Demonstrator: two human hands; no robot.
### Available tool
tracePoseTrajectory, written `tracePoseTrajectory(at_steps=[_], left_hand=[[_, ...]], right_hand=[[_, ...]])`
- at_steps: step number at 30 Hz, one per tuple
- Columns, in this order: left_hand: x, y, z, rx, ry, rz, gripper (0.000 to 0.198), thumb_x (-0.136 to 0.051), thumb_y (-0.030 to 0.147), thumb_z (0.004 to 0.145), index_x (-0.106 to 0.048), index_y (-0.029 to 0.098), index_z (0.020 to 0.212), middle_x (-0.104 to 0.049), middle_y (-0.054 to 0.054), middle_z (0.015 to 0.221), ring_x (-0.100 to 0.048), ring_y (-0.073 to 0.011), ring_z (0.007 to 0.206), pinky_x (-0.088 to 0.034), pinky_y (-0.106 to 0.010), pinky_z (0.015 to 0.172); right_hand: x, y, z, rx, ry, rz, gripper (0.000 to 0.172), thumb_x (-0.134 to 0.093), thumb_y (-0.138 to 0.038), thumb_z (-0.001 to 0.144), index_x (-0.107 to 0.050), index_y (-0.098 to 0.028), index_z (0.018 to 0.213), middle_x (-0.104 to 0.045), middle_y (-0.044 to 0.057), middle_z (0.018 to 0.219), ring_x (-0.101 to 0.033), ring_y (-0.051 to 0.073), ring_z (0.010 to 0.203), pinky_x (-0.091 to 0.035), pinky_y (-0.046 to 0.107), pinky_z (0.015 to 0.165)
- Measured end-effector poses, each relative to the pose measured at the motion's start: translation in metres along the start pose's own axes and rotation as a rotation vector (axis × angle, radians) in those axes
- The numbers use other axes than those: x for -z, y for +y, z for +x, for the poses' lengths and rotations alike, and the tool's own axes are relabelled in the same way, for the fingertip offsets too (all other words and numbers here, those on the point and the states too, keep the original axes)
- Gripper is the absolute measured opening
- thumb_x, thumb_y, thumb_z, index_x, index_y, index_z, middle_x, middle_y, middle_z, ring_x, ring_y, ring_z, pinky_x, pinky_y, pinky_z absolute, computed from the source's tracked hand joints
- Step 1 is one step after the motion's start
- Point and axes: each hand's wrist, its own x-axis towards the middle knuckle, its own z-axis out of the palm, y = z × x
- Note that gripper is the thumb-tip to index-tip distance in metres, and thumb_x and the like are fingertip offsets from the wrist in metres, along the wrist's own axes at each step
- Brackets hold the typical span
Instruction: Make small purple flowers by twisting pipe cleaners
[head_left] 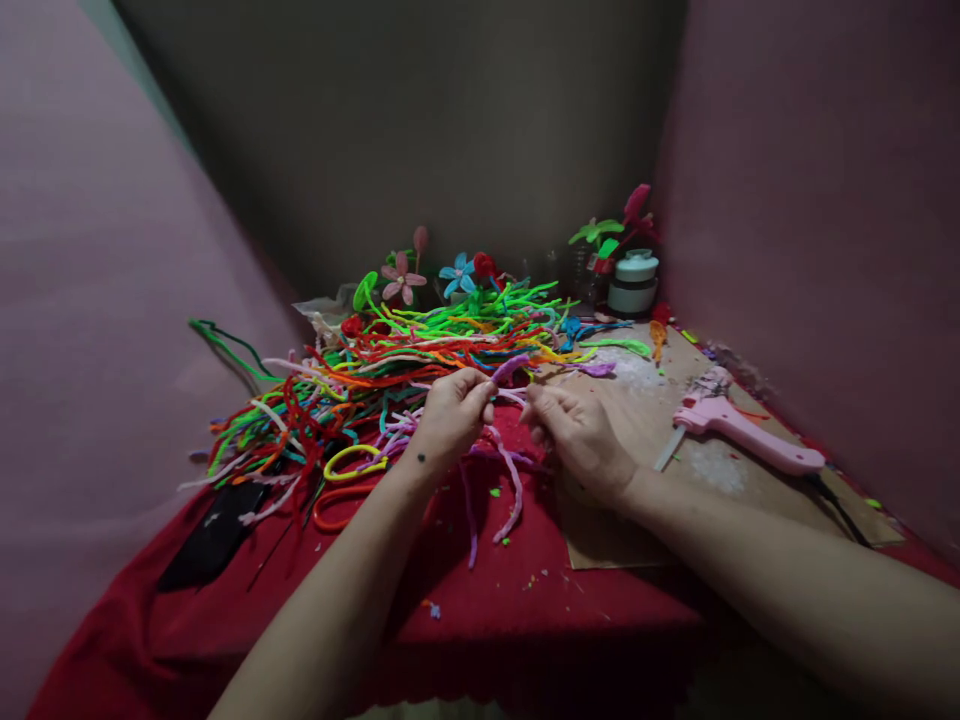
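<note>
My left hand (452,412) is closed in a pinch on a pink-purple pipe cleaner (510,370), its bent tip sticking up between my hands. My right hand (577,435) is closed on the same bundle of pink pipe cleaners, whose loose ends (512,490) hang down onto the red cloth (525,590). Both hands hover just in front of a big heap of multicoloured pipe cleaners (420,365).
A pink glue gun (739,425) lies on a cardboard sheet (660,410) at the right. Finished pipe-cleaner flowers (431,272) and a white jar (634,283) stand at the back. A black phone (214,535) lies at the left. Pink walls close in on both sides.
</note>
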Motion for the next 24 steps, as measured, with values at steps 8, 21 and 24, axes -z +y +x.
tracePoseTrajectory(at_steps=[8,21,24], left_hand=[[-0.062,0.025,0.059,-0.087,-0.373,0.229,0.018,-0.048,0.023,0.08,-0.056,0.013,0.068,-0.057,0.001,0.05,-0.051,-0.009,0.037,-0.037,-0.018,0.037],[-0.081,0.025,0.095,-0.113,-0.256,0.481,0.031,-0.048,0.028,0.079,-0.054,0.014,0.053,-0.048,0.001,0.037,-0.046,-0.0097,0.035,-0.035,-0.02,0.041],[-0.062,0.029,0.077,-0.065,-0.291,0.216,0.024,-0.052,0.026,0.078,-0.056,0.014,0.058,-0.047,0.003,0.039,-0.042,-0.0064,0.031,-0.03,-0.018,0.037]], right_hand=[[-0.004,-0.005,-0.013,0.475,-0.216,-0.396,0.041,-0.045,-0.031,0.087,-0.039,-0.016,0.049,-0.035,-0.005,0.047,-0.031,0.006,0.045,-0.025,0.023,0.049],[-0.002,-0.001,-0.007,0.525,-0.205,-0.467,0.039,-0.043,-0.034,0.088,-0.045,-0.018,0.053,-0.048,-0.001,0.051,-0.041,0.01,0.05,-0.029,0.024,0.052],[-0.002,-0.003,-0.01,0.503,-0.217,-0.446,0.038,-0.044,-0.033,0.087,-0.043,-0.019,0.052,-0.045,-0.002,0.049,-0.037,0.009,0.049,-0.028,0.024,0.052]])
